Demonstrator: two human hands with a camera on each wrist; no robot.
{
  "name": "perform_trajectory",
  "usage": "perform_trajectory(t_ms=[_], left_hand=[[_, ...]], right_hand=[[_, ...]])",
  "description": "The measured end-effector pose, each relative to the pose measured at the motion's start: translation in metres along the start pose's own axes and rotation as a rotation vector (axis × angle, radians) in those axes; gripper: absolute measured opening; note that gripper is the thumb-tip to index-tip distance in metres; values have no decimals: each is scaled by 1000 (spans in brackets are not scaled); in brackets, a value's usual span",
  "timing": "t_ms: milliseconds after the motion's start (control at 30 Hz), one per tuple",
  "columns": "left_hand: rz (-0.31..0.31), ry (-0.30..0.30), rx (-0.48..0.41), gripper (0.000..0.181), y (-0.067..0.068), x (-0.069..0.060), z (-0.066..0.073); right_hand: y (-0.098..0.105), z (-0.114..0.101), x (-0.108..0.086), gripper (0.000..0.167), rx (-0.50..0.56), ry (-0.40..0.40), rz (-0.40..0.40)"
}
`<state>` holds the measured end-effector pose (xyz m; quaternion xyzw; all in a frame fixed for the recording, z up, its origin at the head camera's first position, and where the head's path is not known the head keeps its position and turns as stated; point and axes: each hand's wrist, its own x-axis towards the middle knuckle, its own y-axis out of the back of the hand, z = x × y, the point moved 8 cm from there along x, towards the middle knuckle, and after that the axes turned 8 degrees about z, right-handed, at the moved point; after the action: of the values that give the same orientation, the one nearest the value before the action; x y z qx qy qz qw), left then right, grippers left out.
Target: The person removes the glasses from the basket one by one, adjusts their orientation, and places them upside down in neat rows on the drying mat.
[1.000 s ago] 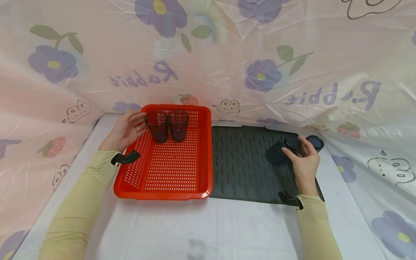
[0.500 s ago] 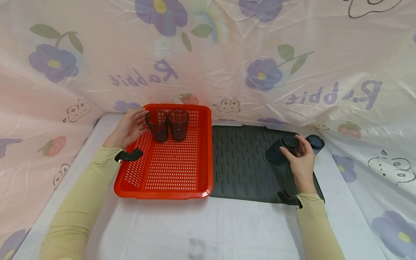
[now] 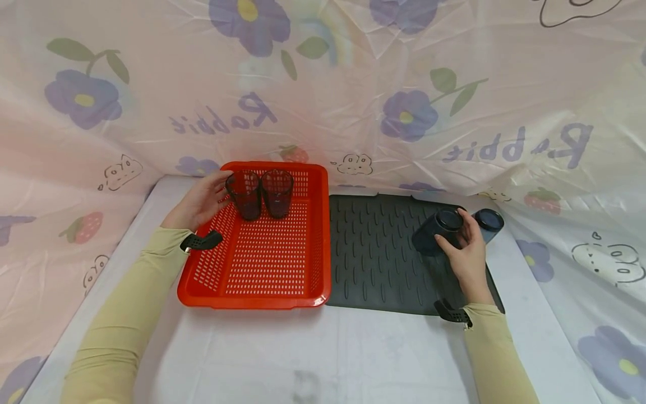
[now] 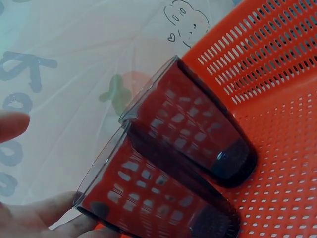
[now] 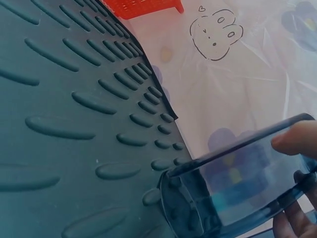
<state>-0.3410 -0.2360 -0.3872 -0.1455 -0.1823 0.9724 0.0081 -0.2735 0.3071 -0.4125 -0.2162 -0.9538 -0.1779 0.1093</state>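
Observation:
Two clear dark glasses stand upright side by side in the red basket; the left glass is nearest my left hand, and the right glass is beside it. Relaxed left fingers lie behind and beside the left glass's rim, while the thumb stays apart from it. On the right, a dark blue glass has its lower end at the ribbed black mat. My right hand holds it, thumb on one side and fingers on the other. Behind that hand is another blue glass.
The red perforated basket abuts the mat's left side on a white-covered table. A printed curtain hangs behind and along both sides. Black straps are worn at both wrists.
My right hand has shifted slightly left, and the top of its glass has moved slightly left too. The left hand has edged slightly right beside the basket's left glass.

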Motion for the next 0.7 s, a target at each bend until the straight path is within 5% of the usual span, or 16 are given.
perform_trajectory(t_ms=[200, 700], left_hand=[[22, 0, 235, 74, -1, 1, -3], [101, -93, 555, 88, 5, 4, -4]], right_hand=[[-1, -16, -8, 72, 30, 12, -10], [0, -21, -11, 73, 9, 5, 2]])
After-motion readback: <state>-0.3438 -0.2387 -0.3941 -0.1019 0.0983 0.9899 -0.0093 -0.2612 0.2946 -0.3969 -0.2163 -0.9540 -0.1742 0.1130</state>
